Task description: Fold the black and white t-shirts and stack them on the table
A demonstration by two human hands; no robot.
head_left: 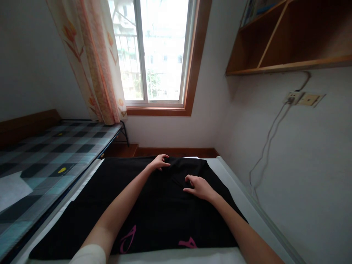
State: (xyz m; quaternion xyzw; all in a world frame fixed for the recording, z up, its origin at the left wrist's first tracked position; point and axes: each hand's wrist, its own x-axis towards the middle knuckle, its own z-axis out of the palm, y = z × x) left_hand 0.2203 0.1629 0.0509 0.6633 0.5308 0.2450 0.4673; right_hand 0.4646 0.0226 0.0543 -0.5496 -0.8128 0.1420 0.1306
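A black cloth [165,216] with pink printed marks near its front edge lies spread over a white surface [231,255]; whether it is a garment I cannot tell. Over its far part is my left hand [161,162], thumb and forefinger apart with a gap between them. Closer to me and to the right, my right hand [200,187] hovers over or rests lightly on the cloth. Its fingers are bent, and the thumb stands away from them. Shallow creases run in the fabric between the two hands. Neither hand visibly grips anything.
To the left stands a bed [90,137] with a checked mattress and a white sheet of paper [13,190] on it. A curtain [96,66] hangs beside the window [165,55]. A wooden shelf [288,64] and a cable [264,154] plugged into a socket are on the right wall.
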